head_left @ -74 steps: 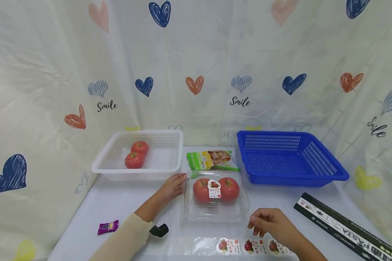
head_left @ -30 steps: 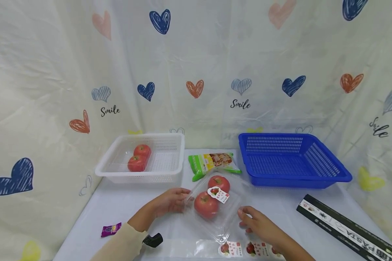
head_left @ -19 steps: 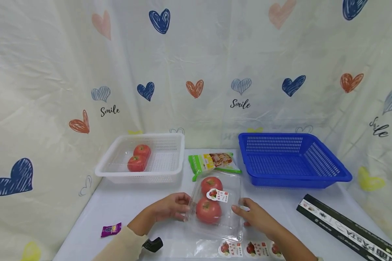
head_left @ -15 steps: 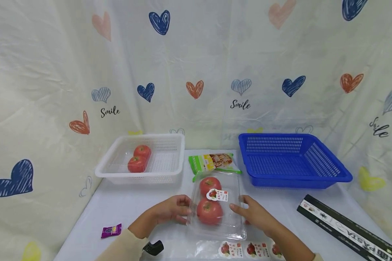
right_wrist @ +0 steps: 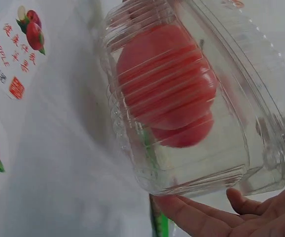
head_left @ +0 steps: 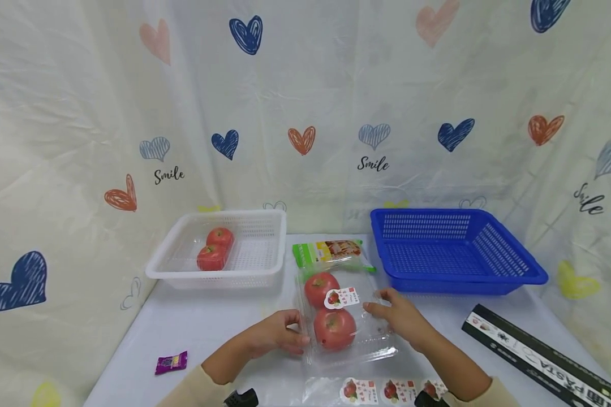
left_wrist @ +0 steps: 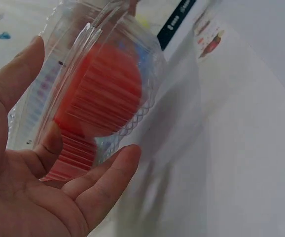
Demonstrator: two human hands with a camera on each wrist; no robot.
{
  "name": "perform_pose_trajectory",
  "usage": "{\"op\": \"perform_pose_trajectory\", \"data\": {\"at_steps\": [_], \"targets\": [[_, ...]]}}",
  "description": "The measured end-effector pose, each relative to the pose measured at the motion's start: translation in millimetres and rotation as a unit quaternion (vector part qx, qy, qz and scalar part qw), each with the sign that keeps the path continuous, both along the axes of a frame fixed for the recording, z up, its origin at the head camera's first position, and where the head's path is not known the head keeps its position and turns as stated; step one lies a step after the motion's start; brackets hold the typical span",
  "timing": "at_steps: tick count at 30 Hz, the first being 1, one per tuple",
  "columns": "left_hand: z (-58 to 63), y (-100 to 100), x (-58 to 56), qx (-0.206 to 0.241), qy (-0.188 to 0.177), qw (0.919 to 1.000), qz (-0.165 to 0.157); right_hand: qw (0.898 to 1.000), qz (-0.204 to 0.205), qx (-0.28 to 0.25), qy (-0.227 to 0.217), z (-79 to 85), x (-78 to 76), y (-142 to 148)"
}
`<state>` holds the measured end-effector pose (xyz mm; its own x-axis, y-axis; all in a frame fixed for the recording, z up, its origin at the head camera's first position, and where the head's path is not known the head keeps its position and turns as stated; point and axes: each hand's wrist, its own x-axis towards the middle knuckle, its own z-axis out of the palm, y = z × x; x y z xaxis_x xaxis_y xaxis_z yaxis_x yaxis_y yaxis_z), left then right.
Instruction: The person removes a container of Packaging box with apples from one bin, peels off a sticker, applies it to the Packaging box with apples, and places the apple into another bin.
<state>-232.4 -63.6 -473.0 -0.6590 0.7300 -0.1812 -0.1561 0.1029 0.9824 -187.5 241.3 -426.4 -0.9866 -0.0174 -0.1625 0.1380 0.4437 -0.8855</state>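
Observation:
A clear plastic clamshell box (head_left: 370,334) with two red apples (head_left: 334,329) in it is held slightly tilted at the middle of the table. On its lid is a white apple label (head_left: 341,298). My left hand (head_left: 275,334) pinches the box's left edge; in the left wrist view, its thumb and a bent finger are at the rim. At the opposite side my right hand (head_left: 403,317) holds the edge, thumb on top and fingers underneath. Through the ribbed wall (right_wrist: 164,79) the apples show in the right wrist view.
A strip of apple labels (head_left: 358,391) lies in front of the box. Behind it is a green snack packet (head_left: 331,253). A white basket (head_left: 219,277) with another apple box, a blue basket (head_left: 460,285), a long black-and-white carton (head_left: 539,353) and a purple sweet (head_left: 171,363) stand around.
The clamshell box has turned about a quarter turn, so its apples now line up front to back. My right hand, apart from it at first, now holds its right edge.

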Motion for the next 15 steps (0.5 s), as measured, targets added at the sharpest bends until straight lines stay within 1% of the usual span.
{"op": "perform_pose_trajectory", "data": {"at_steps": [4,7,10,13,15], "targets": [[10.7,4.7,0.0,0.002,0.028,0.9996,-0.001,1.000,0.000,-0.018,0.019,14.3,-3.1,9.4],[15.1,5.3,-5.2,0.006,0.042,0.9990,-0.014,0.999,0.002,-0.031,0.031,24.3,-5.4,17.0],[14.4,7.3,-15.9,0.010,0.042,0.9988,-0.021,0.999,0.003,-0.016,0.050,34.7,-7.7,27.3],[8.4,14.7,-30.5,0.016,0.032,0.9992,-0.019,0.997,0.005,0.016,0.072,45.4,-10.0,42.1],[4.4,23.5,-39.5,0.014,0.027,0.9993,-0.020,0.996,0.006,0.036,0.084,53.7,-11.2,53.9]]}}
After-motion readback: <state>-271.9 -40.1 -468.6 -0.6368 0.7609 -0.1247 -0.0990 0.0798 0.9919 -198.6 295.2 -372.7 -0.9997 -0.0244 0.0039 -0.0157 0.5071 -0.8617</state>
